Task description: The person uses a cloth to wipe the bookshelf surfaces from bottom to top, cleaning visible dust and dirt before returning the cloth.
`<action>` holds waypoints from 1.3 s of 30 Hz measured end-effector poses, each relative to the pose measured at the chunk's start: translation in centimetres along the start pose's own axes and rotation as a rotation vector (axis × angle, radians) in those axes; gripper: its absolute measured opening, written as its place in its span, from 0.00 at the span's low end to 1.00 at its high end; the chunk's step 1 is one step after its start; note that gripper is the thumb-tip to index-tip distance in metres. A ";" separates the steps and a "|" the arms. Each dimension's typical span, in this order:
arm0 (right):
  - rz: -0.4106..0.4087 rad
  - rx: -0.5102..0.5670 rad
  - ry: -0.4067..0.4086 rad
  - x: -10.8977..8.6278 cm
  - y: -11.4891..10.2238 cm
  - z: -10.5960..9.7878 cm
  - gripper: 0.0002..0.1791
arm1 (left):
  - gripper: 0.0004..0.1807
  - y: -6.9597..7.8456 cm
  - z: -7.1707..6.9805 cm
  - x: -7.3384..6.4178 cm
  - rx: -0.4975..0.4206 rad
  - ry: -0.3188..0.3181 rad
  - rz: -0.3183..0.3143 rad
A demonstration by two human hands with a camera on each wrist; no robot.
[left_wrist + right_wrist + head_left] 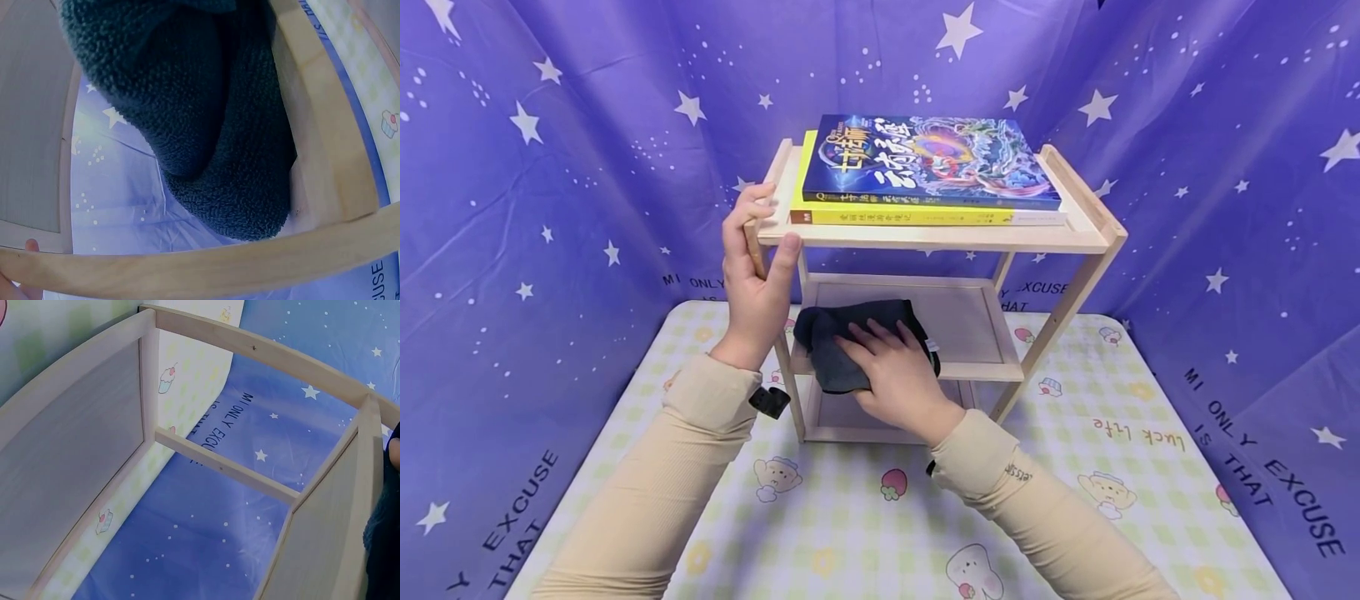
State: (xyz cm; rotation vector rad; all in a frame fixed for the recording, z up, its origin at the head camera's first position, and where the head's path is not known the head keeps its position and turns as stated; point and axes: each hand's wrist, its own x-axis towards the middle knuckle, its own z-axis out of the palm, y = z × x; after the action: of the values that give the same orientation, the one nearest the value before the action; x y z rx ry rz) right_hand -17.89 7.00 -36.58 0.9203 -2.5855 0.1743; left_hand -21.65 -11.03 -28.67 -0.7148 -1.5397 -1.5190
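A small wooden shelf rack (1007, 371) stands on the table. My left hand (756, 283) grips its upper left corner, thumb at the front edge and fingers along the side rail. In my right hand (898, 379) is a dark, fuzzy cloth (850, 358), held at the front of the middle shelf. Spread fingers lie over the cloth, and the thumb is mostly hidden at its lower edge. The left wrist view shows the cloth (187, 125) bunched beside a wooden rail (331, 125). At the right wrist view's edge, the cloth (384, 550) overlaps the shelf front.
On the top shelf a blue illustrated book (925, 162) lies on a yellow book (880, 217). The bottom shelf (842, 417) sits low behind my right hand. A checked tablecloth (820, 533) covers the table. Purple star-patterned curtains (617, 125) hang around it.
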 end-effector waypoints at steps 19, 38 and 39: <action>-0.015 0.069 -0.009 -0.8 1.0 -0.3 0.34 | 0.36 0.1 -0.2 0.1 0.011 -0.015 -0.005; 0.008 0.068 -0.021 -2.1 2.1 -0.7 0.37 | 0.36 0.2 -0.1 0.0 0.001 0.004 0.002; 0.010 0.069 -0.021 -2.2 2.2 -0.7 0.37 | 0.36 0.2 -0.1 0.0 0.001 0.004 0.001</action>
State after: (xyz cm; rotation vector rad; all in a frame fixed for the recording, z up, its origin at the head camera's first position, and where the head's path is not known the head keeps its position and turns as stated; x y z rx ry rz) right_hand -17.50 10.18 -36.76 0.9382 -2.6185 0.2591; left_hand -21.45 -11.08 -28.58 -0.7111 -1.5369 -1.5179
